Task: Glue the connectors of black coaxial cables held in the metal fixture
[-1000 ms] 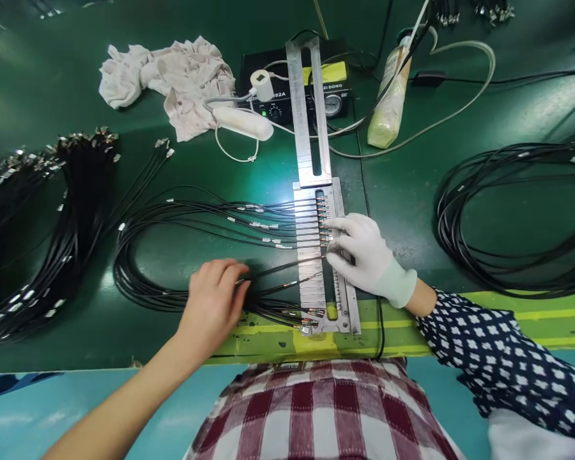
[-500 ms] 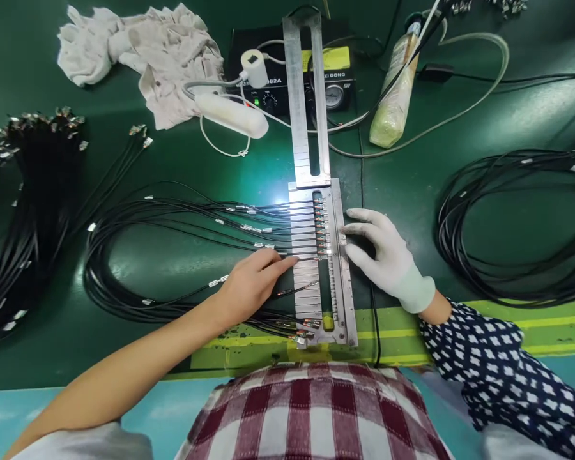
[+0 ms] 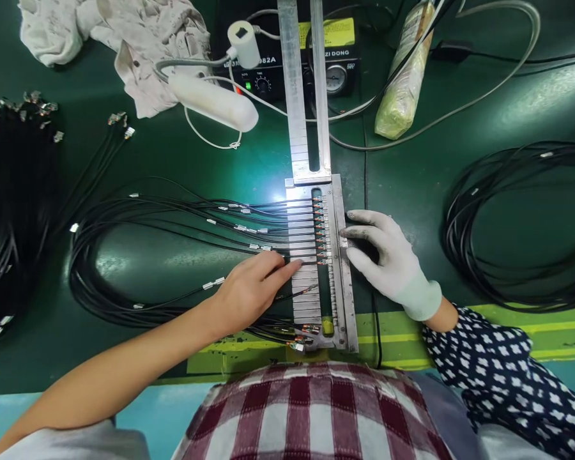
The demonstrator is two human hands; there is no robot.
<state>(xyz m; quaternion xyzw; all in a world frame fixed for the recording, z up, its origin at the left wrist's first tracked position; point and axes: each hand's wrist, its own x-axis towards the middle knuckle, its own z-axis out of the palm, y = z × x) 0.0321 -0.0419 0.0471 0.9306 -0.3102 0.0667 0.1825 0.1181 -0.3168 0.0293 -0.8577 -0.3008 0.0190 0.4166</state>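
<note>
My bare left hand (image 3: 252,287) is closed, thumb and fingers pinching a thin black cable (image 3: 308,262) that lies across the slotted metal fixture (image 3: 305,300). Above it, several black cables (image 3: 301,231) sit side by side in the fixture's grooves, their metal terminals (image 3: 321,225) over the long slot. My right hand (image 3: 390,259), in a white glove, has its fingers apart, with the fingertips at the fixture's right-hand bar (image 3: 345,281). More cable ends (image 3: 306,333) lie loose across the fixture's near end, and one cable (image 3: 299,292) slants over the lower grooves.
A black control box (image 3: 268,76) stands at the back behind a slotted metal bar (image 3: 297,128). A white lamp (image 3: 213,102) lights the fixture. White cloth (image 3: 158,51), a wrapped bottle (image 3: 402,89), a cable bundle (image 3: 14,191) and a coiled cable (image 3: 460,255) lie around.
The camera view has shifted slightly, so the objects at the back sit higher. My left hand has moved a little right along the fixture with the cable; my right hand stays at the bar.
</note>
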